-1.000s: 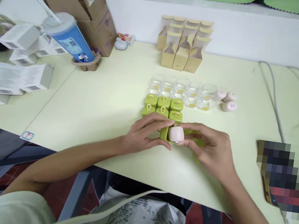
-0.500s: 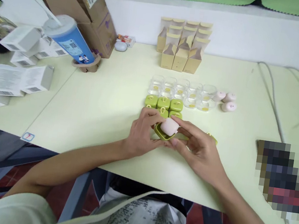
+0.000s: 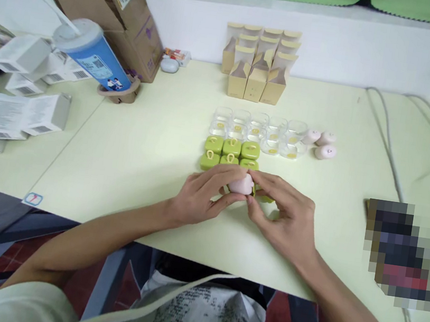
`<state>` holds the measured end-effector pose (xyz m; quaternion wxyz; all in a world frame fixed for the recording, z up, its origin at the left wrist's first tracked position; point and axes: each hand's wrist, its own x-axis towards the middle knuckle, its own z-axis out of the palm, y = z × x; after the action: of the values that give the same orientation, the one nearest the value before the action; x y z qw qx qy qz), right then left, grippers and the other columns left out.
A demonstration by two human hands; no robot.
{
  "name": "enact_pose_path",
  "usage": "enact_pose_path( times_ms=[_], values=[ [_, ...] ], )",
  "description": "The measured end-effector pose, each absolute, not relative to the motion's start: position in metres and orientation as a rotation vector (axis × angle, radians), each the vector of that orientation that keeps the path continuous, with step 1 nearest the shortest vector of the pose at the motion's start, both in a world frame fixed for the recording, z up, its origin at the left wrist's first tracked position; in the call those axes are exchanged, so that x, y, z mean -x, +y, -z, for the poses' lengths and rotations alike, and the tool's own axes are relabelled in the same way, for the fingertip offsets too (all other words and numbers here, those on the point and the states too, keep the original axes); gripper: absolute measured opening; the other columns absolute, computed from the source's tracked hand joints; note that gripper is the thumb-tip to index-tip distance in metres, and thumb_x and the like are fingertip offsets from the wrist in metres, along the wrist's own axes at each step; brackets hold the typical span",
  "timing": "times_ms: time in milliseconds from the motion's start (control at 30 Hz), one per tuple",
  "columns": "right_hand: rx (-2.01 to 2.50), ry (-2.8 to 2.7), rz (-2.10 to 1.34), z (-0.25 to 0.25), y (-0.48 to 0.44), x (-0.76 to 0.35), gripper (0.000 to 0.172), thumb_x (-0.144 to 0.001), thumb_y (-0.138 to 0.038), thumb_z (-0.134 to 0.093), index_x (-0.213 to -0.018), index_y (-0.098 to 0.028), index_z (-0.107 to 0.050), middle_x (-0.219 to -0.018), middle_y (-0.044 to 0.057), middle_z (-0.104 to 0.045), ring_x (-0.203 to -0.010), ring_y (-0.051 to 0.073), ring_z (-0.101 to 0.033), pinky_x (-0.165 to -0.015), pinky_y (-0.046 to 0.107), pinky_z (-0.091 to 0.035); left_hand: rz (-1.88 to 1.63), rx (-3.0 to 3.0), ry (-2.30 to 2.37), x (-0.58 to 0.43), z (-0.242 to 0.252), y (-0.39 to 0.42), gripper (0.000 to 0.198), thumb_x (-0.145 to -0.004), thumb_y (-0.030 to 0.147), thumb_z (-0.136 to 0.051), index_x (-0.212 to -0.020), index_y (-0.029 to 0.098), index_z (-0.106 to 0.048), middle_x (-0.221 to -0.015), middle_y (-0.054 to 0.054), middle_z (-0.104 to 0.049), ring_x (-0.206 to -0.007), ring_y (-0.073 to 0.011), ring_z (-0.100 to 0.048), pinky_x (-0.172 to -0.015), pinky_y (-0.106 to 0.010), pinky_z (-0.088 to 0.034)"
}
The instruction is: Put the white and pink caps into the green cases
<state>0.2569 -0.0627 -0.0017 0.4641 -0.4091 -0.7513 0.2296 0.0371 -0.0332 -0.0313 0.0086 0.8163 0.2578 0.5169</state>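
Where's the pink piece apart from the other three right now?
The pink piece is near the middle of the head view, between the left hand and right hand, on the near side of the grouped green cases.

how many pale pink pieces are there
4: one pale pink piece between the left hand and right hand; three others right of the clear cups, two side by side, one in front. More may be hidden by the hands.

The left hand (image 3: 203,194) and right hand (image 3: 287,214) hide parts of the pale-pink rounded piece (image 3: 241,184), most of the thin-edged green piece (image 3: 253,190) against it, and the near edges of 2 glossy green rounded-square pieces (image 3: 230,159). Mosaic blurs the dark oblong object (image 3: 398,250). Print on the white cardboard boxes (image 3: 1,111) is illegibly small.
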Motion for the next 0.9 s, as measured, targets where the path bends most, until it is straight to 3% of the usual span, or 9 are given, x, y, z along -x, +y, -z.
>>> enact_pose_path(
  times_ms=[133,333,500,700,900],
  values=[
    [1.009,-1.927,-0.349,0.0051,-0.0628,-0.2593,0.039,-0.098,-0.015,-0.076,-0.134,-0.026,-0.085,-0.133,0.009,-0.085,-0.114,0.027,-0.087,-0.103,0.043,-0.074,-1.554,-2.567,0.831,-0.0351,0.0327,-0.0311,0.047,-0.105,0.037,-0.08,-0.147,0.019,-0.067,-0.123,-0.012,-0.081,-0.108,-0.0203,-0.082,-0.082,-0.029,-0.074],
    [0.998,-1.962,-0.244,0.0057,-0.0603,-0.2647,0.036,-0.096,-0.012,-0.075,-0.125,-0.029,-0.089,-0.123,0.005,-0.087,-0.102,0.027,-0.089,-0.093,0.04,-0.077,-1.403,-2.569,0.825,-0.0336,0.0327,-0.0302,0.045,-0.107,0.033,-0.078,-0.149,0.022,-0.066,-0.129,-0.012,-0.079,-0.114,-0.0206,-0.082,-0.092,-0.033,-0.073],
    [0.978,-1.871,-0.296,0.0064,-0.0627,-0.2632,0.041,-0.093,-0.007,-0.078,-0.123,-0.032,-0.09,-0.119,0.004,-0.088,-0.1,0.028,-0.089,-0.093,0.041,-0.077,-1.396,-2.62,0.813,-0.0354,0.0275,-0.0328,0.046,-0.106,0.032,-0.078,-0.148,0.019,-0.067,-0.122,-0.012,-0.08,-0.107,-0.0201,-0.081,-0.086,-0.031,-0.073],
    [1.059,-1.857,-0.236,0.0063,-0.0652,-0.2594,0.031,-0.098,-0.014,-0.075,-0.114,-0.036,-0.091,-0.111,-0.001,-0.089,-0.093,0.028,-0.089,-0.084,0.042,-0.079,-1.431,-2.605,0.798,-0.0415,0.0247,-0.0364,0.042,-0.104,0.022,-0.073,-0.145,0.019,-0.068,-0.116,-0.009,-0.074,-0.095,-0.0154,-0.077,-0.069,-0.023,-0.069],
    [1.07,-1.842,-0.259,0.0047,-0.0661,-0.2599,0.034,-0.1,-0.011,-0.075,-0.119,-0.035,-0.09,-0.115,0.0,-0.088,-0.096,0.029,-0.089,-0.082,0.044,-0.08,-1.376,-2.562,0.829,-0.0432,0.0239,-0.0363,0.043,-0.103,0.021,-0.073,-0.146,0.021,-0.067,-0.112,-0.008,-0.072,-0.091,-0.0157,-0.075,-0.07,-0.026,-0.069]
  ],
)
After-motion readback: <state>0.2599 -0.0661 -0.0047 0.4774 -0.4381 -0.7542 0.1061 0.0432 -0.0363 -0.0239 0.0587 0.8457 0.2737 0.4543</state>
